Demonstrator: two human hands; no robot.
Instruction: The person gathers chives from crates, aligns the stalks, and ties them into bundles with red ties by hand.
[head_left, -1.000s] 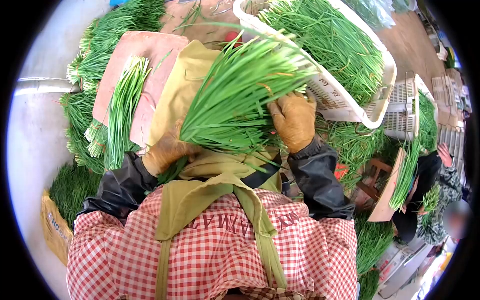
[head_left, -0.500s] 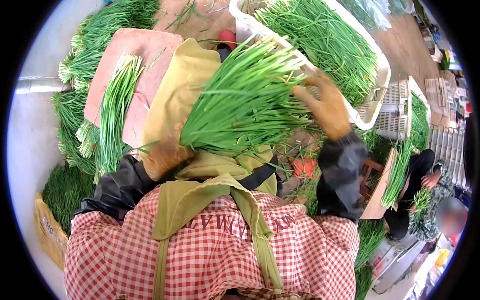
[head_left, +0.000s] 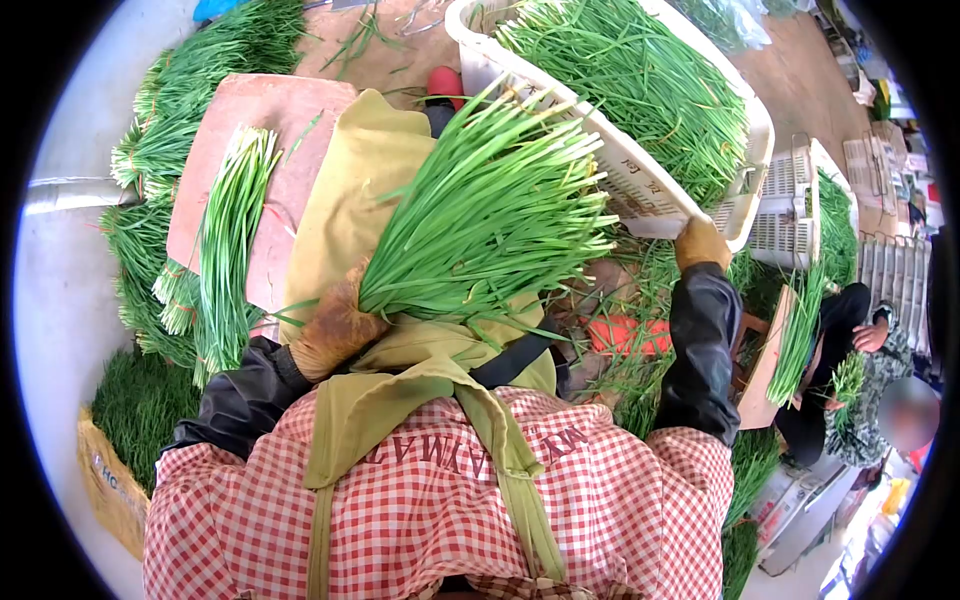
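My left hand (head_left: 338, 325), in a brown-stained glove, is closed around the narrow end of a large bunch of garlic chives (head_left: 490, 210). The bunch fans out across my lap, pale stem ends pointing up and right. My gloved right hand (head_left: 702, 245) is closed on the near corner of a white plastic basket (head_left: 640, 180); its fingertips are partly hidden. Loose chives (head_left: 640, 90) fill that basket. To the left, a smaller chive bundle (head_left: 235, 200) lies on a pinkish board (head_left: 215, 150).
Tied chive bundles (head_left: 215, 80) are stacked along the left wall. Loose leaves and a red-orange item (head_left: 630, 335) lie on the floor between me and the basket. At right, another person (head_left: 860, 390) sits by a board (head_left: 765, 370), near more crates (head_left: 785, 205).
My right hand has left the stem ends of the chive bunch and moved right and down to the basket corner. My left hand still grips the bunch.
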